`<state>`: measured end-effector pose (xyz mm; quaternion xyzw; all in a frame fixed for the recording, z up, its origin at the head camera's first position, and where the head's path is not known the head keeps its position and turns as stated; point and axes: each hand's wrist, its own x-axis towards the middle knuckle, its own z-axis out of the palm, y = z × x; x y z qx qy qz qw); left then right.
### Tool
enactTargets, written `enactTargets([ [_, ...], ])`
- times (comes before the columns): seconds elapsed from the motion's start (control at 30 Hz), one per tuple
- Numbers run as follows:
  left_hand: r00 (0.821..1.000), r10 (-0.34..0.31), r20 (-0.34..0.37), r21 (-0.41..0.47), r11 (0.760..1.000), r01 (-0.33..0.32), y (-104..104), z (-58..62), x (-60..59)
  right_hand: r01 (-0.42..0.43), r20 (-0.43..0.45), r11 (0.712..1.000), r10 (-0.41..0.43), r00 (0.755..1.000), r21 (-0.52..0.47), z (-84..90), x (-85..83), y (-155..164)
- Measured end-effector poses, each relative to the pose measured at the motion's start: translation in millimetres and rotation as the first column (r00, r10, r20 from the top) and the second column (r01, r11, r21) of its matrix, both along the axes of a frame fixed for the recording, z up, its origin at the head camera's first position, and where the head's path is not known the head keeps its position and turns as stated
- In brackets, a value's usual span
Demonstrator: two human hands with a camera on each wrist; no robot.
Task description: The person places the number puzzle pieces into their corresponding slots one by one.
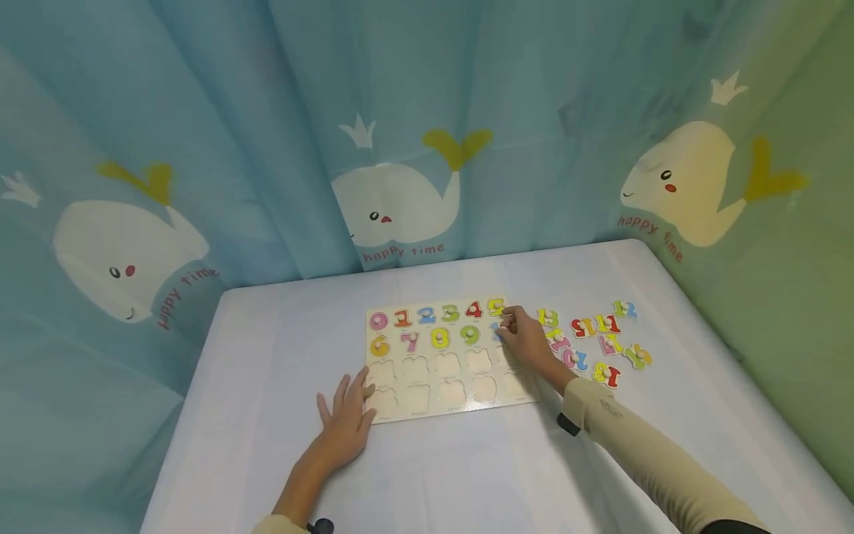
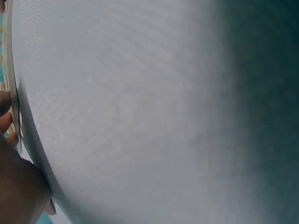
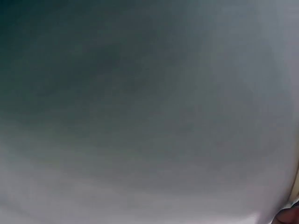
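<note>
A wooden number puzzle board lies on the table, its two upper rows filled with coloured numbers from 0 on and its two lower rows showing bare recesses. At the right end of the second row, my right hand pinches a blue number piece, mostly hidden by the fingers. My left hand has its fingers spread, the tips resting on the board's left edge. In the left wrist view, part of the left hand shows beside the board's edge; the right wrist view catches only a fingertip in the corner.
Right of the board lie several loose two-digit pieces, among them a red 15, a pink and blue 20 and a yellow and red 18. A whale-print curtain hangs behind the white-covered table.
</note>
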<state>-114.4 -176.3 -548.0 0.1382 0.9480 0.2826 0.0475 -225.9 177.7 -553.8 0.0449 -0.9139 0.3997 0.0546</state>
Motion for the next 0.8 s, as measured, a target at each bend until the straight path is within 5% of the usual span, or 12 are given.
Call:
enactTargets([
  [0.27, 1.000, -0.005, -0.008, 0.028, 1.000, 0.006, -2, 8.1, -5.6, -0.002, 0.020, 1.000, 0.002, 1.000, -0.020, 15.3, -8.2, 0],
  [0.8, 1.000, -0.017, -0.010, 0.019, 1.000, 0.017, -2, -3.8, -1.3, 0.008, 0.179, 0.990, 0.017, 0.984, -0.140, 2.2, 5.2, 15],
])
